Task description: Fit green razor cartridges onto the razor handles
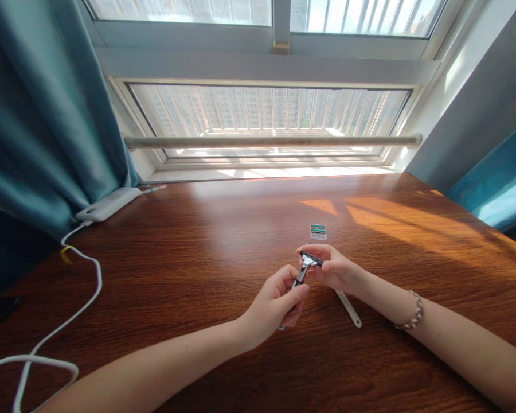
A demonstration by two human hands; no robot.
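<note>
A razor [303,274] with a dark handle and a silver neck is held above the wooden table. My left hand [279,298] is closed around its handle, the thumb lying along it. At the razor's head, the fingers of my right hand [333,268] pinch the dark blade cartridge [311,258] at its ends. Beyond my right hand lies a small clear case [318,232] with green-and-black blade cartridges. Under my right wrist a thin white handle [349,310] with a hole in its end rests on the table; its far part is hidden by the hand.
A white power strip or adapter [109,205] lies at the table's back left, its white cable [98,281] looping toward the front. A dark flat object [0,312] sits at the left edge. Blue curtains [51,115] hang at the left, and a window with a rail [275,141] stands behind the table [189,229].
</note>
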